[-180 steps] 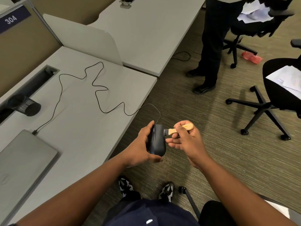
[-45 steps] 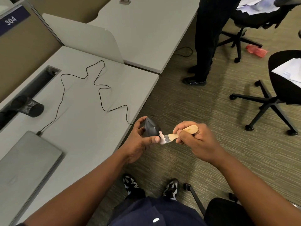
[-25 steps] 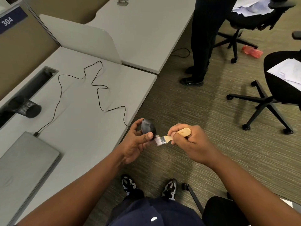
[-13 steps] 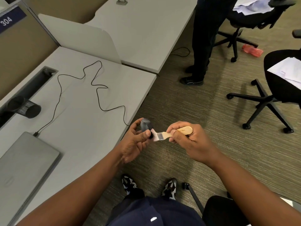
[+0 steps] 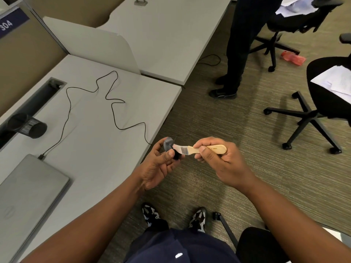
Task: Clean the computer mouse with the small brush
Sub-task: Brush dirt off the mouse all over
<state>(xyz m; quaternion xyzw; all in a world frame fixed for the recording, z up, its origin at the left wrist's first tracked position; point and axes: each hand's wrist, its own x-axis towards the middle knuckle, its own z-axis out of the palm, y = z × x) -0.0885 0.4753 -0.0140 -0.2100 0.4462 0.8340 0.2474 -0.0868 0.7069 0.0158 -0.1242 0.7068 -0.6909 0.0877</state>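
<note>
**Around the desk and floor**

A closed grey laptop (image 5: 28, 188) lies at the near left of the pale desk (image 5: 98, 149). A black mesh cup (image 5: 28, 126) lies tipped on its side by the cable slot (image 5: 38, 97). On the carpet (image 5: 209, 120) a person in dark trousers (image 5: 239, 44) stands near two black office chairs, one (image 5: 326, 97) carrying loose papers (image 5: 336, 80) (the other (image 5: 296, 19) too). A red object (image 5: 293, 58) lies on the floor.

head cam, fwd-down, close over hands (image 5: 190, 160)
</note>
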